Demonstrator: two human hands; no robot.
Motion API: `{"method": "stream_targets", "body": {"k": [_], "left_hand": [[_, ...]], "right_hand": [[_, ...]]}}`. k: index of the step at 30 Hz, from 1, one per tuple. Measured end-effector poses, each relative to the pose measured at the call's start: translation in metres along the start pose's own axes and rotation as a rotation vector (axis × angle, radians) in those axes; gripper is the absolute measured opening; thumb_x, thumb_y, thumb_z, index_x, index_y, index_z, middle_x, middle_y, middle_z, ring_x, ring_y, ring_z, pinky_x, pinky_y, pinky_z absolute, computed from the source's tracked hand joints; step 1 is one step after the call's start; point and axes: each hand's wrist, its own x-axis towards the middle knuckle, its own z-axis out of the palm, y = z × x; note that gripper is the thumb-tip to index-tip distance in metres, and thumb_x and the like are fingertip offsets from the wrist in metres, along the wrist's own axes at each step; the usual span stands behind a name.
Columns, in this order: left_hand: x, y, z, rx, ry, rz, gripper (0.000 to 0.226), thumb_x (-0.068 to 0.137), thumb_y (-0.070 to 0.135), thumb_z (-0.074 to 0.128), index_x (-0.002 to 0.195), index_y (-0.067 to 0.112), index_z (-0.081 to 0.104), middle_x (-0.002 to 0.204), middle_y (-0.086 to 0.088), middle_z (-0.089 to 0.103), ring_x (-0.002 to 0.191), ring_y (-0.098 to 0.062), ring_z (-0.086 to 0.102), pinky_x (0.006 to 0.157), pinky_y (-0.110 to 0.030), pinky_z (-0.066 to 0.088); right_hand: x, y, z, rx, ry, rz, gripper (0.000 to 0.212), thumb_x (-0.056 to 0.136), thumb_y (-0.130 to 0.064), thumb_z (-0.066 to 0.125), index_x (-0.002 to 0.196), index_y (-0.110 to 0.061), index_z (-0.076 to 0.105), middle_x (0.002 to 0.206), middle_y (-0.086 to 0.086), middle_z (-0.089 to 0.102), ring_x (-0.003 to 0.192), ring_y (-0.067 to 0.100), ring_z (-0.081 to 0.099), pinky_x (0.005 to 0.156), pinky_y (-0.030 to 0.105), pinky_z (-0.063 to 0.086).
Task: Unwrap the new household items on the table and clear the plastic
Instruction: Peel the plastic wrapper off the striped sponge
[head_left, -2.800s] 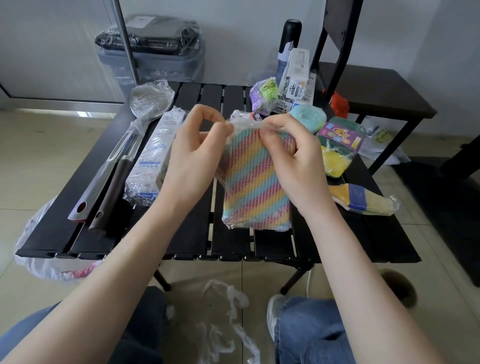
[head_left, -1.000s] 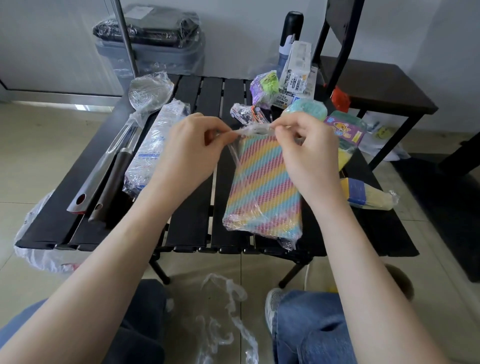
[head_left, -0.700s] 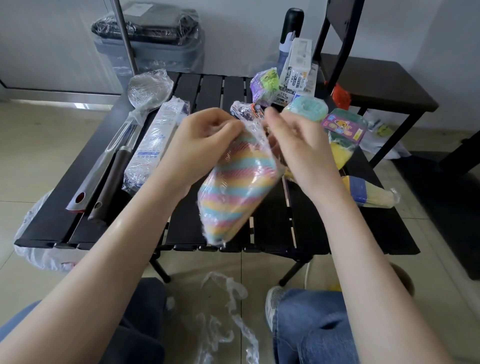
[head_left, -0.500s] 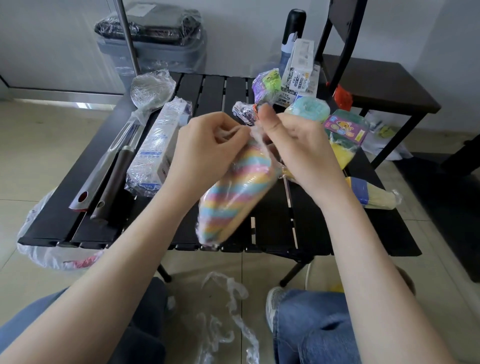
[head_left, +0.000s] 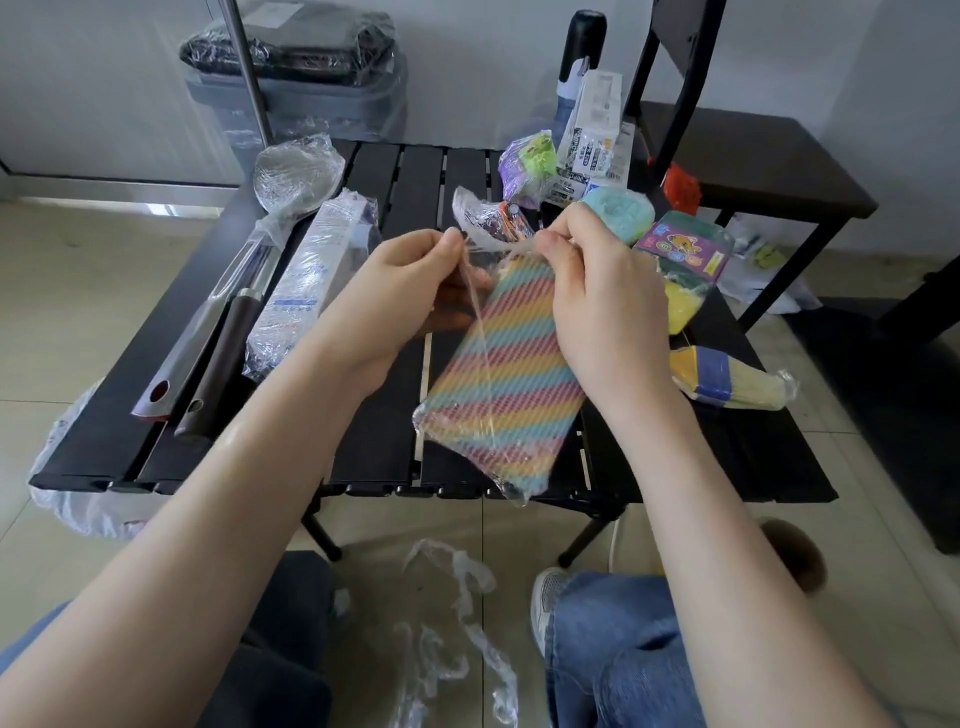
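Note:
A rainbow-striped cloth pack (head_left: 501, 387) in clear plastic film hangs over the near edge of the black slatted table (head_left: 384, 436). My left hand (head_left: 410, 296) and my right hand (head_left: 597, 291) each pinch the film at the pack's top end, and a strand of film (head_left: 493, 249) is stretched taut between them. The pack dangles flat, slanting down to the right. Film still covers its lower part.
Still wrapped on the table: a ladle (head_left: 296, 176), a long boxed roll (head_left: 311, 280), sponges (head_left: 685, 265), a brush (head_left: 727, 384), small packets and boxes (head_left: 592, 135). Torn film (head_left: 452, 623) lies on the floor between my knees. A chair (head_left: 753, 150) stands right, a bin (head_left: 296, 78) behind.
The pack, bent and bunched between my hands half a second ago, now hangs flat. My hands have drawn apart, stretching the film at its top.

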Motion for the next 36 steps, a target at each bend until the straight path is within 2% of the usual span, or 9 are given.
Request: {"method": "stream_targets", "body": {"k": [7, 13, 16, 20, 23, 26, 29, 32, 36], "left_hand": [[0.004, -0.006, -0.008, -0.067, 0.105, -0.032, 0.033, 0.103, 0.017, 0.038, 0.071, 0.015, 0.045, 0.05, 0.01, 0.054, 0.046, -0.004, 0.046, 0.045, -0.013, 0.042], [0.005, -0.007, -0.001, -0.219, 0.07, -0.079, 0.03, 0.103, 0.027, 0.038, 0.075, 0.017, 0.046, 0.053, 0.006, 0.053, 0.05, -0.009, 0.052, 0.051, -0.02, 0.048], [0.003, -0.01, 0.003, -0.104, 0.027, -0.018, 0.025, 0.099, 0.03, 0.048, 0.079, 0.016, 0.043, 0.06, 0.006, 0.049, 0.053, -0.006, 0.053, 0.056, -0.02, 0.048], [0.003, -0.014, 0.005, -0.102, 0.218, 0.129, 0.026, 0.099, 0.012, 0.047, 0.077, 0.016, 0.035, 0.067, 0.001, 0.046, 0.049, -0.002, 0.053, 0.052, -0.015, 0.045], [0.005, -0.012, 0.002, -0.253, 0.32, 0.169, 0.024, 0.1, 0.011, 0.044, 0.079, 0.015, 0.034, 0.063, 0.003, 0.048, 0.048, -0.001, 0.052, 0.053, -0.013, 0.045], [0.007, -0.013, 0.0, -0.3, 0.339, 0.18, 0.023, 0.101, 0.019, 0.044, 0.081, 0.015, 0.035, 0.071, 0.002, 0.048, 0.053, 0.0, 0.057, 0.059, -0.015, 0.048], [0.008, -0.013, -0.001, -0.356, 0.291, 0.155, 0.018, 0.098, 0.021, 0.051, 0.089, 0.015, 0.037, 0.084, -0.003, 0.056, 0.065, -0.004, 0.063, 0.066, -0.017, 0.052], [0.007, -0.014, -0.002, -0.292, 0.255, 0.11, 0.025, 0.092, 0.016, 0.062, 0.104, 0.016, 0.04, 0.093, -0.005, 0.058, 0.07, -0.007, 0.064, 0.071, -0.02, 0.054], [0.003, -0.015, 0.0, -0.14, 0.111, -0.039, 0.04, 0.088, 0.046, 0.061, 0.107, 0.012, 0.052, 0.086, 0.004, 0.057, 0.069, -0.006, 0.059, 0.066, -0.019, 0.051]], "right_hand": [[0.007, 0.013, -0.009, 0.051, 0.053, 0.196, 0.028, 0.105, -0.023, 0.032, 0.082, -0.01, 0.042, 0.06, -0.007, 0.037, 0.052, 0.008, 0.036, 0.05, 0.017, 0.032], [0.004, 0.011, -0.005, -0.002, -0.002, 0.156, 0.026, 0.105, -0.025, 0.031, 0.087, -0.012, 0.043, 0.061, -0.006, 0.042, 0.056, 0.01, 0.04, 0.05, 0.029, 0.025], [0.003, 0.011, -0.003, -0.022, 0.035, 0.098, 0.025, 0.104, -0.028, 0.035, 0.087, -0.012, 0.045, 0.055, -0.008, 0.037, 0.05, 0.011, 0.039, 0.047, 0.028, 0.022], [0.002, 0.004, -0.003, 0.331, 0.039, 0.254, 0.032, 0.098, -0.045, 0.047, 0.098, -0.014, 0.048, 0.049, -0.011, 0.043, 0.046, 0.001, 0.045, 0.052, 0.014, 0.03], [0.004, 0.001, -0.008, 0.721, -0.212, 0.566, 0.054, 0.088, -0.058, 0.054, 0.12, -0.017, 0.039, 0.088, -0.006, 0.06, 0.08, 0.005, 0.062, 0.075, 0.027, 0.05], [0.002, 0.001, -0.008, 0.851, -0.481, 0.656, 0.064, 0.073, -0.056, 0.069, 0.123, -0.024, 0.047, 0.113, -0.005, 0.065, 0.099, 0.008, 0.067, 0.089, 0.034, 0.053], [0.0, 0.002, -0.004, 0.886, -0.388, 0.603, 0.033, 0.082, -0.03, 0.073, 0.111, -0.024, 0.059, 0.106, -0.007, 0.071, 0.095, 0.007, 0.069, 0.085, 0.031, 0.056], [0.002, 0.005, -0.005, 0.877, -0.251, 0.562, 0.032, 0.084, -0.026, 0.072, 0.113, -0.022, 0.059, 0.104, -0.01, 0.07, 0.092, 0.001, 0.068, 0.076, 0.021, 0.055], [0.003, 0.005, -0.006, 0.821, -0.199, 0.469, 0.034, 0.084, -0.025, 0.073, 0.113, -0.023, 0.055, 0.103, -0.013, 0.068, 0.089, -0.006, 0.066, 0.069, 0.011, 0.052]]}}
